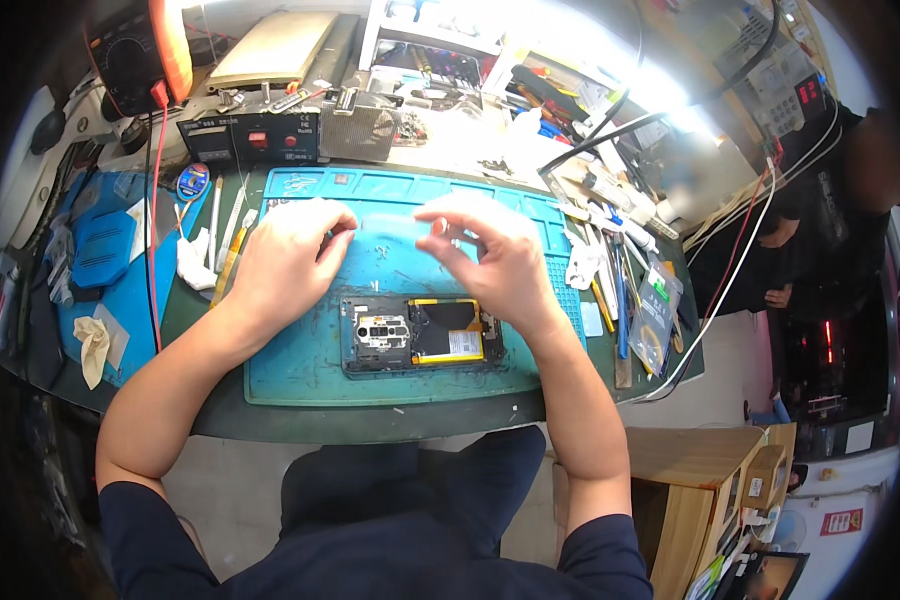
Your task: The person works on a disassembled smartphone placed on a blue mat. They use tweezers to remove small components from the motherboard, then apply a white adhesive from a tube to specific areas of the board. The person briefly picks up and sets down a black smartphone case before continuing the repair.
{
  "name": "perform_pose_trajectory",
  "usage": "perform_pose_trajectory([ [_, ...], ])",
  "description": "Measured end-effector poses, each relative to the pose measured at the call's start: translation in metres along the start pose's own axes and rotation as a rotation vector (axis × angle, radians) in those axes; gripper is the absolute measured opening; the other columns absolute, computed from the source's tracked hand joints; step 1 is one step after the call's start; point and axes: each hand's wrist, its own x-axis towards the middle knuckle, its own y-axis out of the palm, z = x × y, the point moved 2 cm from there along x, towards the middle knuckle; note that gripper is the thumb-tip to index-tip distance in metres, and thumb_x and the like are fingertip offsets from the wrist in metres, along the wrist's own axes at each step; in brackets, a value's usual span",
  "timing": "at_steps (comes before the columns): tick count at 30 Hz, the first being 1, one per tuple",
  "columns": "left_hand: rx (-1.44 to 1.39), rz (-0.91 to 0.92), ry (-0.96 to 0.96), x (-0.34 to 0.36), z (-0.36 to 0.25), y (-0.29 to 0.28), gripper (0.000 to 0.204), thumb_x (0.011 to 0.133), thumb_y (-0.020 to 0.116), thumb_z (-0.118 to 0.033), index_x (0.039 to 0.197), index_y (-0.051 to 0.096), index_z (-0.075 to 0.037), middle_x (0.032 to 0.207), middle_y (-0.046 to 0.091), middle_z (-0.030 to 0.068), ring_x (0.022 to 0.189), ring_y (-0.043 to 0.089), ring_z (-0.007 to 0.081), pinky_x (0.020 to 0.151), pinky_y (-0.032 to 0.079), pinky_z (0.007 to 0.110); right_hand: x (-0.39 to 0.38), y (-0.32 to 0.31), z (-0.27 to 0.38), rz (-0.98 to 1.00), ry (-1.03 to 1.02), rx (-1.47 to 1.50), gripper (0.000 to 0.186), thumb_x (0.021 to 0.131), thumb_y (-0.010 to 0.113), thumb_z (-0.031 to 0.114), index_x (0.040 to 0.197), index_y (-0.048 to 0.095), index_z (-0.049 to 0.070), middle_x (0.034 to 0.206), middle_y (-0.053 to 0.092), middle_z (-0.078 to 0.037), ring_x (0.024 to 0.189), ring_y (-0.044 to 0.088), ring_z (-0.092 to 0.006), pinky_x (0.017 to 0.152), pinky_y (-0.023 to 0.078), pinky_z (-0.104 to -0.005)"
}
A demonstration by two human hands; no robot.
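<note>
Head view: a person sits at a dark green desk [470, 427], both bare hands raised over a blue-green work mat [290, 378].
Opened phone: the phone [417, 335] lies flat on the mat, lengthwise from left to right, below the hands and nearer the person's body, its inside facing up.
Phone parts: a camera block [382, 332] sits toward the left end; a yellow-edged battery [450, 345] fills much of the right half.
Left hand [295, 250]: palm down, its fingers curled, thumb and forefinger tips close together; whether they grip anything cannot be told.
Right hand [495, 250]: its fingers bent, thumb and forefinger pointing toward the left hand with a gap between their tips; a grip cannot be made out.
Between the hands: a pale, see-through blur [390, 224], too faint to name.
Small pieces: tiny light bits [382, 253] lie on the mat between the hands.
Left of mat: a blue-labelled spool [192, 182] and crumpled white tissue [196, 264].
Behind mat: a black power unit [250, 140].
Right of mat: a clear bag [655, 312] beside slim tools.
</note>
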Motion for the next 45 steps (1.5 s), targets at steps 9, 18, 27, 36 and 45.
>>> perform_pose_trajectory([
  [9,-0.031,0.095,0.149,0.01,0.001,0.001,0.013,0.083,0.079,-0.012,0.093,0.072,-0.007,0.084,0.068,0.0057,0.077,0.065,0.0243,0.075,0.045,0.038,0.003,-0.005,-0.057,-0.279,0.503,0.428,0.026,0.093,0.076,0.017,0.112,0.072,0.0,0.094,0.075,-0.011,0.076,0.07,-0.0165,0.069,0.056,-0.0309],
  [18,0.019,0.206,0.089,0.027,0.007,0.01,0.01,0.083,0.08,-0.021,0.084,0.074,-0.013,0.085,0.068,0.0025,0.082,0.064,0.0242,0.08,0.038,0.039,0.01,-0.005,-0.075,-0.615,0.133,-0.149,0.027,0.091,0.076,0.022,0.105,0.073,-0.001,0.09,0.072,-0.014,0.073,0.068,-0.0226,0.068,0.054,-0.0365],
  [27,0.088,0.206,0.153,0.018,-0.004,0.007,0.006,0.087,0.075,-0.01,0.086,0.069,-0.007,0.087,0.065,0.0069,0.085,0.06,0.0265,0.083,0.037,0.038,-0.001,-0.018,-0.054,-0.517,0.314,-0.049,0.022,0.097,0.067,0.023,0.101,0.07,0.002,0.099,0.068,-0.02,0.09,0.068,-0.0393,0.079,0.054,-0.0475],
  [36,0.0,0.097,-0.032,0.018,0.004,0.012,0.005,0.092,0.067,-0.001,0.093,0.062,-0.001,0.088,0.063,0.0076,0.083,0.06,0.0218,0.079,0.047,0.034,-0.002,-0.012,-0.042,-0.468,0.119,0.086,0.024,0.099,0.066,0.021,0.098,0.07,-0.002,0.085,0.069,-0.019,0.076,0.068,-0.0336,0.068,0.053,-0.0412],
  [45,-0.524,0.128,-0.274,0.017,-0.009,0.005,0.012,0.095,0.066,-0.001,0.107,0.064,-0.002,0.091,0.065,0.0008,0.08,0.064,0.008,0.062,0.051,0.02,-0.005,-0.017,-0.003,-0.392,-0.019,0.277,0.029,0.105,0.064,0.027,0.095,0.069,0.0,0.075,0.068,-0.012,0.063,0.065,-0.017,0.059,0.05,-0.0318],
])
